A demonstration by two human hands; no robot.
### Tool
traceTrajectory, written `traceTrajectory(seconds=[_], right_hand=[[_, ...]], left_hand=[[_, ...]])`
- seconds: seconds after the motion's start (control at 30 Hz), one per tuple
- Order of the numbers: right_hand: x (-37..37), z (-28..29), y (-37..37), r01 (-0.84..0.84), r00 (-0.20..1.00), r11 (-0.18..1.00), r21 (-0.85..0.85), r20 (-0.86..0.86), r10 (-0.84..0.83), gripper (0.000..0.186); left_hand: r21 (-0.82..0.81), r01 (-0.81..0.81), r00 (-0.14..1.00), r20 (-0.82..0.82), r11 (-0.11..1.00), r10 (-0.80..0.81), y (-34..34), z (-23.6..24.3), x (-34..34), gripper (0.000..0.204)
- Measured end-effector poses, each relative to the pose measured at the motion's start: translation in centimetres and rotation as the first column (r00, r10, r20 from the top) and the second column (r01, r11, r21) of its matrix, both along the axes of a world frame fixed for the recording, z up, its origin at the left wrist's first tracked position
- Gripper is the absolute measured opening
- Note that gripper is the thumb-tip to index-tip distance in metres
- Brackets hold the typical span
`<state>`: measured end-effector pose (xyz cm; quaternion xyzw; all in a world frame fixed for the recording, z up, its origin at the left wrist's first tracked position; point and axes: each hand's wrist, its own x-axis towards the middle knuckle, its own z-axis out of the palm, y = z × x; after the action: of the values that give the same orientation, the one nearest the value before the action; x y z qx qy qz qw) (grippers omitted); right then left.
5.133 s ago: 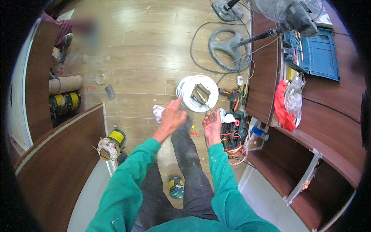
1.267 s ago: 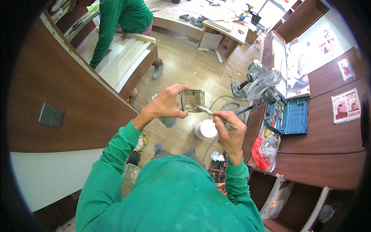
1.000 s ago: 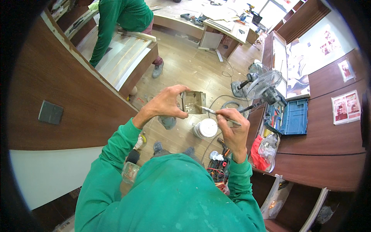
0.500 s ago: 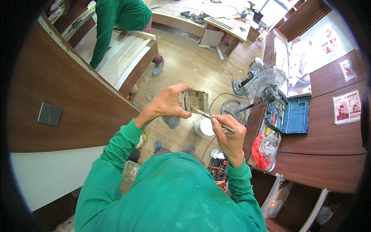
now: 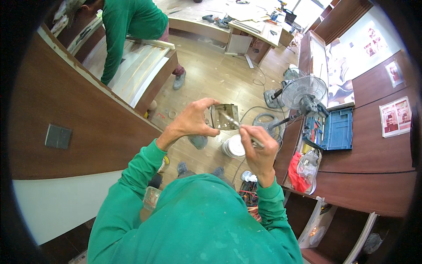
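My left hand (image 5: pixel 192 119) grips a small square box (image 5: pixel 225 124), greyish brown inside, by its left edge between thumb and fingers. It is held up above the floor, in front of my body. Pinched in my right hand (image 5: pixel 260 152) is a slim brush (image 5: pixel 234 121), its tip pointing up and left over the box's inner face. Whether the tip touches that face I cannot tell. A white bucket (image 5: pixel 234 146) stands on the floor below, between the two hands.
At far left a person in a green top (image 5: pixel 135 22) leans over a curved panel. A standing fan (image 5: pixel 304 93) and blue tool case (image 5: pixel 337 130) are to the right. Dark wood panels (image 5: pixel 70 101) flank me; cables (image 5: pixel 252 112) lie on the floor. A cluttered worktable (image 5: pixel 259 25) stands beyond.
The brush tip has moved up over the inside of the box, and my right hand has turned slightly. My left hand keeps its grip, with the box tilted a little differently.
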<state>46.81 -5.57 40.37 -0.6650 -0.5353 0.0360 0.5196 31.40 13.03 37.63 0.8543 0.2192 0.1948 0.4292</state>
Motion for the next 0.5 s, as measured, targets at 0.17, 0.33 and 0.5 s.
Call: traceTrajectory(seconds=[0.17,0.33,0.5], right_hand=[[0.3,0.4,-0.8,-0.028,0.997,0.999,-0.017,0.067,0.029,0.007],[0.1,-0.4,-0.1,0.018,0.994,1.000,-0.011,0.107,-0.017,0.006],[0.5,0.3,-0.6,0.024,0.999,1.000,-0.009,0.035,-0.023,0.005]], left_hand=[[0.009,0.002,1.000,-0.020,1.000,-0.001,0.2,-0.4,0.2,0.080],[0.039,0.008,1.000,-0.003,0.999,-0.007,0.3,-1.3,0.8,0.082],[0.052,0.001,1.000,0.005,0.999,-0.002,0.4,-1.6,1.0,0.083]])
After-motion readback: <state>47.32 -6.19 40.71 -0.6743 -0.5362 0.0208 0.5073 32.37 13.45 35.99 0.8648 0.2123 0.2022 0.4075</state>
